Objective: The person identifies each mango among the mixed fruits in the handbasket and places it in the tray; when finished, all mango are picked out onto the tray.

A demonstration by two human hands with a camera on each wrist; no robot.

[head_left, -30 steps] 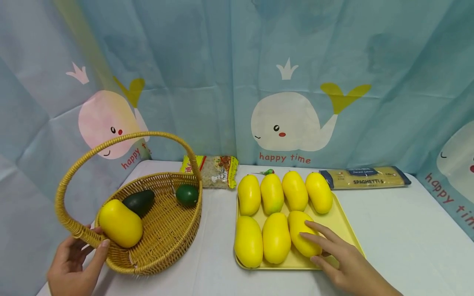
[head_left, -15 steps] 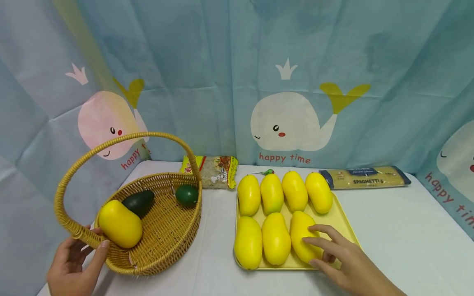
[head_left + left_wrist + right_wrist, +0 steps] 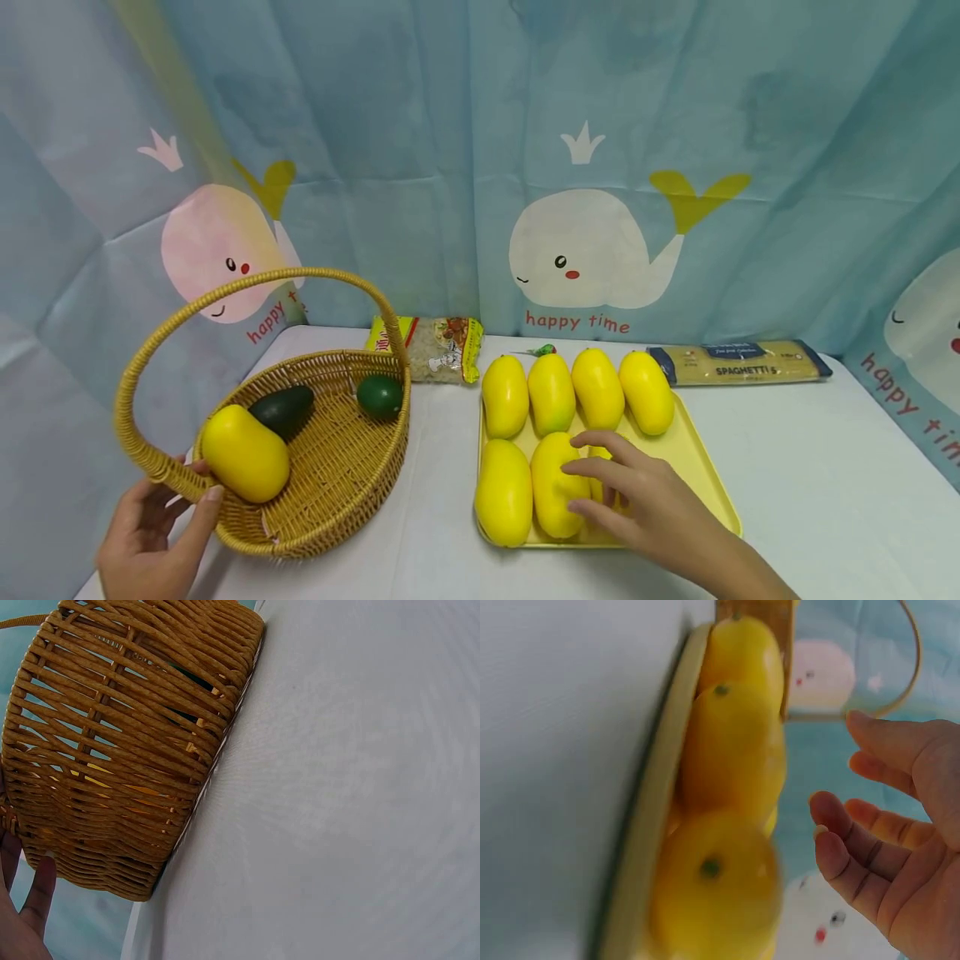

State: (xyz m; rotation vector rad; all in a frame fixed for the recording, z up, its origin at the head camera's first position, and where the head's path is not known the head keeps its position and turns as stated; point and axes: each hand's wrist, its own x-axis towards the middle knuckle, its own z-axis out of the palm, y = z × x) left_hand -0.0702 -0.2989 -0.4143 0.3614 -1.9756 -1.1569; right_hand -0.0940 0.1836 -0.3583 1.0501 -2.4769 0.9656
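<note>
My left hand (image 3: pixel 153 533) grips the rim of the wicker basket (image 3: pixel 352 512) near the foot of its handle, thumb on the near side. Inside the basket lie a yellow mango (image 3: pixel 246 454), a dark avocado (image 3: pixel 282 412) and a round green fruit (image 3: pixel 379 397), its kind unclear. My right hand (image 3: pixel 645 504) hovers over the front row of mangoes on the yellow tray (image 3: pixel 693 446), fingers spread and slightly bent, holding nothing. Beneath it a front-row mango (image 3: pixel 598 454) is mostly hidden. In the right wrist view, a gap separates the hand (image 3: pixel 900 847) from the mangoes (image 3: pixel 731 757).
Behind the tray lie a spaghetti pack (image 3: pixel 742 363) and a small green and red object (image 3: pixel 542 350). A yellow-edged food bag (image 3: pixel 442 350) lies behind the basket. A blue whale-print curtain (image 3: pixel 420 167) closes off the back of the white table (image 3: pixel 810 475).
My right hand first shifted the rightmost front mango slightly on the tray, then let go of it, rose and moved left over the front row. The left hand stayed on the basket.
</note>
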